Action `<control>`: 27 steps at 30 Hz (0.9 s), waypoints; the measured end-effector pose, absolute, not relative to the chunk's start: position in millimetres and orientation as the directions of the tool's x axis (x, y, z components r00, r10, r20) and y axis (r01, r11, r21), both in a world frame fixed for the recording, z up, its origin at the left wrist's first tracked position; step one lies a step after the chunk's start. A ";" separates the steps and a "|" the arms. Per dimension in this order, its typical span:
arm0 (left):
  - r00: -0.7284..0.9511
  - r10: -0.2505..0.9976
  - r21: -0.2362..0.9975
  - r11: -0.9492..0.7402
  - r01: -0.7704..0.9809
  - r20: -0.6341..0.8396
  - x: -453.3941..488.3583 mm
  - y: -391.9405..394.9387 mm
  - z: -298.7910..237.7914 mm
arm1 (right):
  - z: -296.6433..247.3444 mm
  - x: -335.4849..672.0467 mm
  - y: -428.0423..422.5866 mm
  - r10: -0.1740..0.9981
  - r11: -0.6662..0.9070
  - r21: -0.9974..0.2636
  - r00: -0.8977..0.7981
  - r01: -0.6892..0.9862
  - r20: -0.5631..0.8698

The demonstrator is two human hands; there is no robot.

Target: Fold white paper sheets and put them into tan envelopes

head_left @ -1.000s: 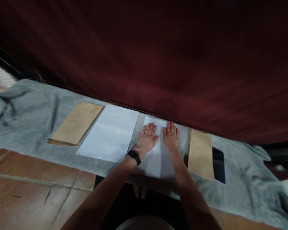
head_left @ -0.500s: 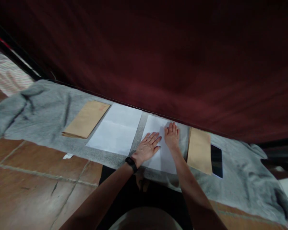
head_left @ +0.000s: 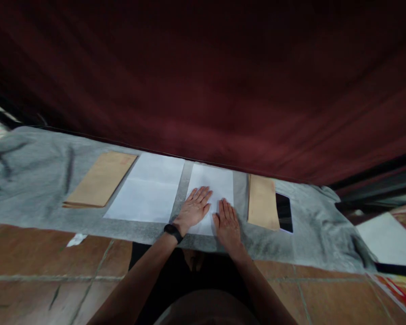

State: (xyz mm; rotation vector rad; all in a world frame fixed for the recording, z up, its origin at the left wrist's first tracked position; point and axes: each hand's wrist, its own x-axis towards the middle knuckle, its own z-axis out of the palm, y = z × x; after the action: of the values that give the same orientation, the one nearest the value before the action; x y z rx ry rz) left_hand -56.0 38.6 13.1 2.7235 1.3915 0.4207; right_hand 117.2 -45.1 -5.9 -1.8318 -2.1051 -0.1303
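Observation:
A white sheet of paper [head_left: 214, 183] lies on a grey cloth [head_left: 37, 180] spread over the floor. My left hand [head_left: 192, 209], with a black band on its wrist, lies flat and open on the sheet's left half. My right hand [head_left: 227, 224] also rests open and flat, on the sheet's near right part, fingers pointing away from me. Neither hand holds anything. A second, larger white sheet [head_left: 147, 189] lies just left of the first.
A stack of brown envelopes [head_left: 99, 179] sits at the left, one brown envelope [head_left: 261, 201] at the right with a dark phone [head_left: 284, 212] beside it. A dark red curtain [head_left: 203, 81] hangs along the cloth's far edge. Terracotta floor tiles [head_left: 47, 275] lie in front.
My right hand has slid toward me, from the sheet's far edge to its near part. My left hand has stayed flat on the sheet, shifting slightly. The view has also shifted.

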 end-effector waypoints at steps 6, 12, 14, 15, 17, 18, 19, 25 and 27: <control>0.522 0.822 0.172 -0.562 0.809 0.229 -60.8 36.9 14.5 | -6.5 129.6 -64.5 0.942 0.133 -0.139 -0.081 0.981 0.327; 0.452 0.860 0.180 -0.496 0.850 0.237 -63.8 10.8 16.2 | -6.6 131.5 -69.6 0.949 0.116 -0.134 -0.070 0.984 0.308; 0.473 0.846 0.178 -0.519 0.836 0.247 -57.0 -6.5 16.2 | -6.2 130.8 -69.4 0.951 0.110 -0.130 -0.067 0.985 0.302; 0.506 0.825 0.176 -0.553 0.814 0.250 -52.9 -15.2 15.9 | -5.9 130.6 -69.4 0.952 0.108 -0.130 -0.065 0.986 0.299; 0.538 0.805 0.176 -0.584 0.793 0.249 -45.8 -29.5 14.6 | -5.2 130.5 -69.6 0.953 0.107 -0.129 -0.065 0.986 0.295; 0.538 0.806 0.174 -0.583 0.794 0.245 -43.7 -34.5 14.0 | -4.7 130.6 -69.8 0.954 0.109 -0.129 -0.067 0.986 0.292; 0.531 0.813 0.171 -0.574 0.801 0.241 -42.9 -37.9 13.5 | -4.4 130.8 -70.0 0.954 0.111 -0.129 -0.070 0.985 0.291; 0.478 0.845 0.132 -0.516 0.846 0.239 -61.8 -41.5 13.9 | -4.2 131.9 -70.1 0.950 0.116 -0.113 -0.077 0.987 0.303; 0.452 0.856 0.121 -0.491 0.863 0.251 -70.8 -43.8 13.2 | -4.4 131.8 -69.9 0.949 0.116 -0.109 -0.078 0.987 0.304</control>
State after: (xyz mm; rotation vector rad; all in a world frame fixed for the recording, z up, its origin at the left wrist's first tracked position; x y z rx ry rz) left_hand -70.8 -43.8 13.2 2.6975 1.5963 0.4435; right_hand 131.8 -69.9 -4.4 -1.9000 -2.0997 -0.1798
